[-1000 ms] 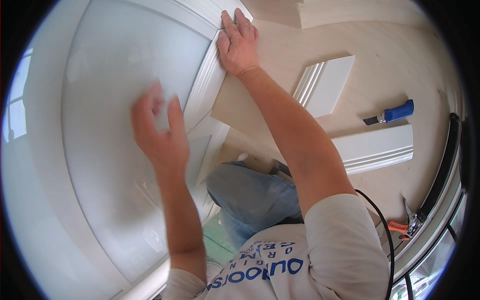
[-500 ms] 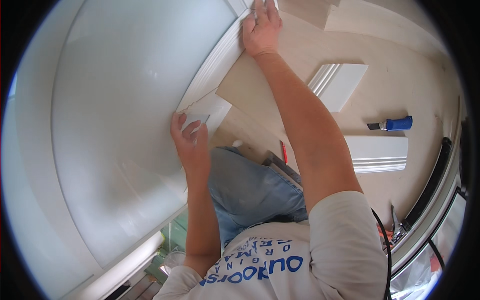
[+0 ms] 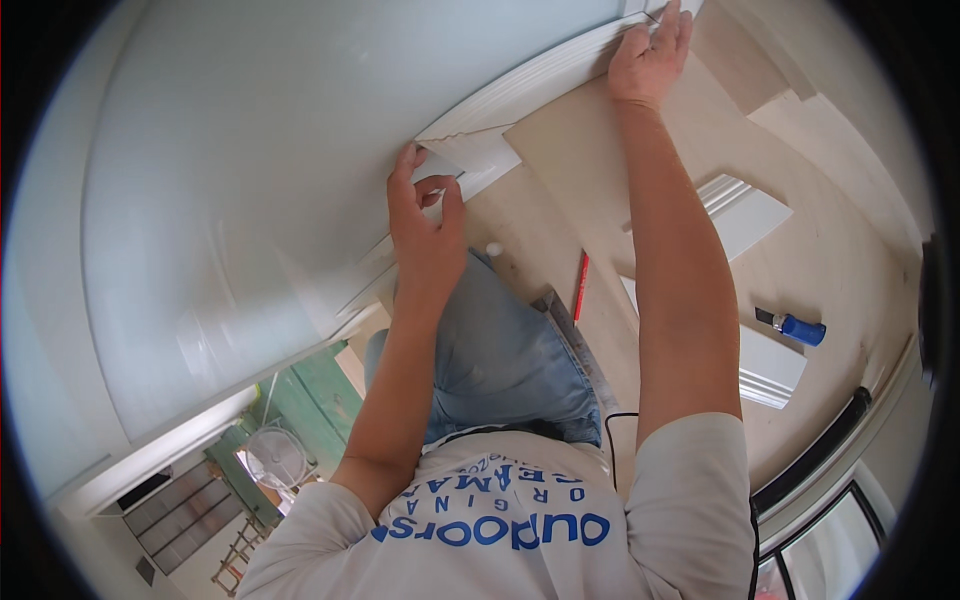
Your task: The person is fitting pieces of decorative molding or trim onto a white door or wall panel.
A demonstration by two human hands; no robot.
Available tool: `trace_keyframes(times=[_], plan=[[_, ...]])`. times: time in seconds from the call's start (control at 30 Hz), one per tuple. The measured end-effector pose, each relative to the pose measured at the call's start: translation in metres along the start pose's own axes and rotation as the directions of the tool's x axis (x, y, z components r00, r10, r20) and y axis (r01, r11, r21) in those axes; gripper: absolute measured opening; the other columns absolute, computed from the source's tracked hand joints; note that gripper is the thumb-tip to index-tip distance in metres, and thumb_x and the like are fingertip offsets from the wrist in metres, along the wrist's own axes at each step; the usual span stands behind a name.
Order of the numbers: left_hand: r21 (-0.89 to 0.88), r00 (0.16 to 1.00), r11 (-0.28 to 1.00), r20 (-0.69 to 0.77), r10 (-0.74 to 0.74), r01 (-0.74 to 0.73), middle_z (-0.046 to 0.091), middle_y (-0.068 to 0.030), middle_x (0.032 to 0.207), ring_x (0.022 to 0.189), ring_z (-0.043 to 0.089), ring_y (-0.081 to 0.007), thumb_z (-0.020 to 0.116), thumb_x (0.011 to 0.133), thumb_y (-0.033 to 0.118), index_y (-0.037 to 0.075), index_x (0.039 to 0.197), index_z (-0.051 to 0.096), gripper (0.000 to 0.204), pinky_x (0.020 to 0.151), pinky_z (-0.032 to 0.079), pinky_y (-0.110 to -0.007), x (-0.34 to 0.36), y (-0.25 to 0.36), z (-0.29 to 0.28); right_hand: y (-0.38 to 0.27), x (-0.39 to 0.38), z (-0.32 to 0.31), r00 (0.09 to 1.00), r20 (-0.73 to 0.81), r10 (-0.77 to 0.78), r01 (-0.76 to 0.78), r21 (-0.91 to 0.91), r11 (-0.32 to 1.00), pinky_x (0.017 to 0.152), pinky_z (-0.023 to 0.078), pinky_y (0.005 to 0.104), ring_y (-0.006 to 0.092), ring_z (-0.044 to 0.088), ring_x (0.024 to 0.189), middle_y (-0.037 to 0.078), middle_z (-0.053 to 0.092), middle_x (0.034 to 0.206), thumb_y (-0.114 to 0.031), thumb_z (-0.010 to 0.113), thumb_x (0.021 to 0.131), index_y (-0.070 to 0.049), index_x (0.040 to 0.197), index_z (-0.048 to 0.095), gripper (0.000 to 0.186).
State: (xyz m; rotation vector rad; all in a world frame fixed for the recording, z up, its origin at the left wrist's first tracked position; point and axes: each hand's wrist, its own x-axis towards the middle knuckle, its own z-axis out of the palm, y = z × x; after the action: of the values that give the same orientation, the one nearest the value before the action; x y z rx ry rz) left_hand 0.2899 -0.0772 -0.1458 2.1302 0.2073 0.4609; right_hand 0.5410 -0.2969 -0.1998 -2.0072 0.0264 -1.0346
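A long white skirting board (image 3: pixel 550 88) with a ridged edge runs along the bottom of a glossy pale panel (image 3: pixel 260 190). At its far end my right hand (image 3: pixel 645 70) grips it, with the thumb on the ridges and the fingers reaching over the board. My left hand (image 3: pixel 428 225) is beside the near, profile-cut end. Its fingertips touch or nearly touch that end, and the thumb stands apart from the bent fingers. A white flat piece (image 3: pixel 492 178) continues along the panel past that end.
On the beige floor lie two white moulding offcuts (image 3: pixel 752 222) (image 3: pixel 770 365), a blue-handled utility knife (image 3: pixel 795 327) and a red pencil (image 3: pixel 581 285). A small white round thing (image 3: pixel 493 249) is near my knee. A black bar (image 3: pixel 815 455) curves along the right; a fan (image 3: pixel 275 457) stands lower left.
My view has turned, so the board, panel and both hands appear farther right and higher. Both hands keep about the same places along the board. The fan has come into view.
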Motion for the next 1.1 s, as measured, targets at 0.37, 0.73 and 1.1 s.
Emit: trace_keyframes(times=[0.37,0.73,1.1], plan=[[0.089,0.998,0.995,-0.029,0.051,-0.048,0.056,-0.0182,0.140,0.101,0.067,-0.0181,0.062,0.098,0.004,0.000,0.153,0.042,0.058,0.089,0.054,-0.035,0.002,-0.002,-0.002,0.000,-0.002,0.004,0.999,-0.048,-0.015,0.021,0.135,0.991,0.122,0.030,0.0462,0.0438,0.036,0.146,0.028,0.044,0.155,-0.029,0.048,0.097,-0.005,0.155,0.046,0.062],[0.200,0.997,0.977,-0.010,0.082,-0.079,0.056,-0.0165,0.140,0.099,0.066,-0.0196,0.062,0.096,0.004,0.002,0.153,0.042,0.061,0.089,0.052,-0.038,0.000,0.006,-0.003,-0.013,-0.002,-0.006,0.998,0.059,0.028,-0.025,-0.054,0.998,0.128,0.020,0.0473,0.0446,0.027,0.153,0.032,0.030,0.163,-0.018,0.044,0.098,0.001,0.161,0.029,0.067],[0.307,0.993,0.945,0.063,0.097,-0.112,0.055,-0.0161,0.142,0.099,0.066,-0.0187,0.061,0.097,0.005,0.004,0.154,0.042,0.060,0.089,0.052,-0.037,0.002,0.006,-0.011,-0.013,-0.002,-0.005,0.997,0.055,0.055,-0.053,-0.049,0.997,0.127,0.021,0.0491,0.0455,0.028,0.152,0.032,0.030,0.162,-0.018,0.046,0.099,0.001,0.161,0.028,0.067]])
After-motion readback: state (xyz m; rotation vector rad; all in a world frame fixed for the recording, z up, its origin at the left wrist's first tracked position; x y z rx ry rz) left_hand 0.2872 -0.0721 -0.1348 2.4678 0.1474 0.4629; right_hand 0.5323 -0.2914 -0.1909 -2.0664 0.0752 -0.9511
